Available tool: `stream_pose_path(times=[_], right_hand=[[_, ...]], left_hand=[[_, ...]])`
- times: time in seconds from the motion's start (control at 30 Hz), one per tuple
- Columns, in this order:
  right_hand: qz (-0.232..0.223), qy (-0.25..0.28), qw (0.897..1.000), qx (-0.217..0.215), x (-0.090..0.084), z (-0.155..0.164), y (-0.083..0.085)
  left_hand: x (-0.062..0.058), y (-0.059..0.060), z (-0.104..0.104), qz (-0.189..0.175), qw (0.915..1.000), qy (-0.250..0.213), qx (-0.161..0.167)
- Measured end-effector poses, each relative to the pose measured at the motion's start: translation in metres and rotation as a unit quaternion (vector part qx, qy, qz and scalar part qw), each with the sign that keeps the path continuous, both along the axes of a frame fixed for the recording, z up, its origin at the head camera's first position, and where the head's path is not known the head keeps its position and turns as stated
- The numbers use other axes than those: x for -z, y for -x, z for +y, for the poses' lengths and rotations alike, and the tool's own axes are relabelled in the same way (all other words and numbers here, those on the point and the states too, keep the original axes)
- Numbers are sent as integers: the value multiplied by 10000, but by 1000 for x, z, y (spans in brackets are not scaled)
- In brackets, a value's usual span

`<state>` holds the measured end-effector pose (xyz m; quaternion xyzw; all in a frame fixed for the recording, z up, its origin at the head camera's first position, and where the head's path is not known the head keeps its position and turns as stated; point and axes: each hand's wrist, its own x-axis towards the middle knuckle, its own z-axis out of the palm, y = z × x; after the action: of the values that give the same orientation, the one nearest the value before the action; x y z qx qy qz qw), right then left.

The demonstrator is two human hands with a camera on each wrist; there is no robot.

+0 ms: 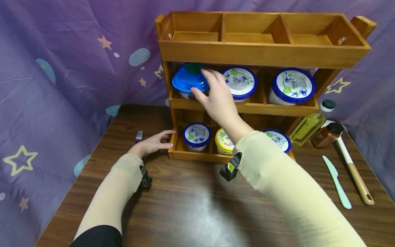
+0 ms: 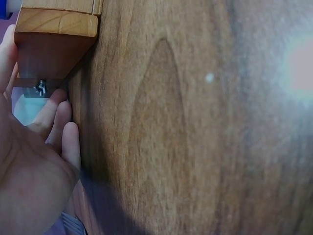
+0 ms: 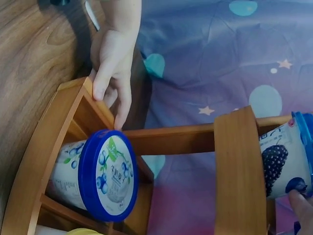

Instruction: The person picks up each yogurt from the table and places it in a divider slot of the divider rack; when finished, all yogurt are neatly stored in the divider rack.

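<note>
Right hand (image 1: 217,97): fingers curled over the blue-lidded tub (image 1: 189,79) in the left bay of the rack's (image 1: 262,55) middle shelf; thumb under the lid's rim, fingertips on its far edge.
Tub: tilted on its side, lid toward the palm, just left of a second tub (image 1: 240,82); the right wrist view shows only one fingertip (image 3: 299,201) on its wall.
Left hand (image 1: 152,144): fingers fairly straight and close together, touching the rack's lower left corner, palm on the bench (image 1: 185,206); a fork (image 1: 139,136) lies just beyond the knuckles.
Doing it well: I judge the grip should wrap further round the wall, not only the lid, which could pop off. Keep the left hand pressing so the rack stays put, and keep the tub clear of the neighbour by the little finger.
</note>
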<state>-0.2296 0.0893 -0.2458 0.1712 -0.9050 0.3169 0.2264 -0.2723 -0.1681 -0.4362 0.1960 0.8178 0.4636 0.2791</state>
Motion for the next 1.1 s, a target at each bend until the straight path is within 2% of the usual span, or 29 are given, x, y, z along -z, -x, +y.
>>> stream_pose_path(times=[0.23,0.43,0.67,1.0,1.1], right_hand=[[-40,-144,9999,-32,-1,0,-2],[-259,-212,9994,-57,3,2,-6],[-438,3,9987,-254,9,7,-10],[-39,362,9942,-1007,33,22,-29],[225,147,9916,-1268,42,32,-35]], left_hand=[[-2,-2,0,-16,10000,12,-23],[-3,-3,0,-32,10000,38,-54],[-4,-2,1,-58,9999,80,-124],[-2,-3,1,-9,9998,174,-90],[-2,-3,2,72,9999,150,9]])
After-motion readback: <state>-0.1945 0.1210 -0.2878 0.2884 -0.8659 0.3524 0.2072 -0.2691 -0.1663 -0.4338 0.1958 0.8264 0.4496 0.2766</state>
